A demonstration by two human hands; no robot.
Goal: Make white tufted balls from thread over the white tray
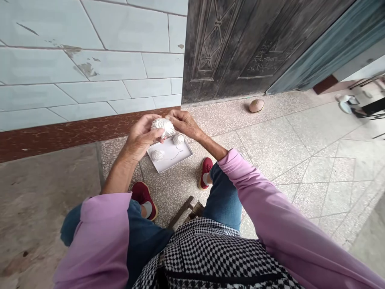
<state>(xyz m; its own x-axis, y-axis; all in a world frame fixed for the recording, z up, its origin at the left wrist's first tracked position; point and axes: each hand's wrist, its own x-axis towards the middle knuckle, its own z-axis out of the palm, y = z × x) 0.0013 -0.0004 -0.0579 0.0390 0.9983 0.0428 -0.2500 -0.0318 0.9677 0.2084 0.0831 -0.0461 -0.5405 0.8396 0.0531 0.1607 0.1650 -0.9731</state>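
A ball of white yarn (163,125) rests in my left hand (143,133), whose fingers and thumb wrap round it from the left. My right hand (182,121) is at the ball's right side with its fingers pinched together; what lies between the fingertips is too small to make out. Below the hands, a shallow white tray (171,163) sits on the floor. In it are a smaller white yarn ball (158,155) at the left and another small yarn ball (178,139) at the back right. A thin loose strand (174,155) curls across the tray's bottom.
A tiled wall (120,68) and a dark carved door (222,48) stand in front. On the floor by the door lies a rounded pinkish object (256,105). My red shoes (144,198) flank the tray. A wooden stool's edge (182,210) shows beneath me.
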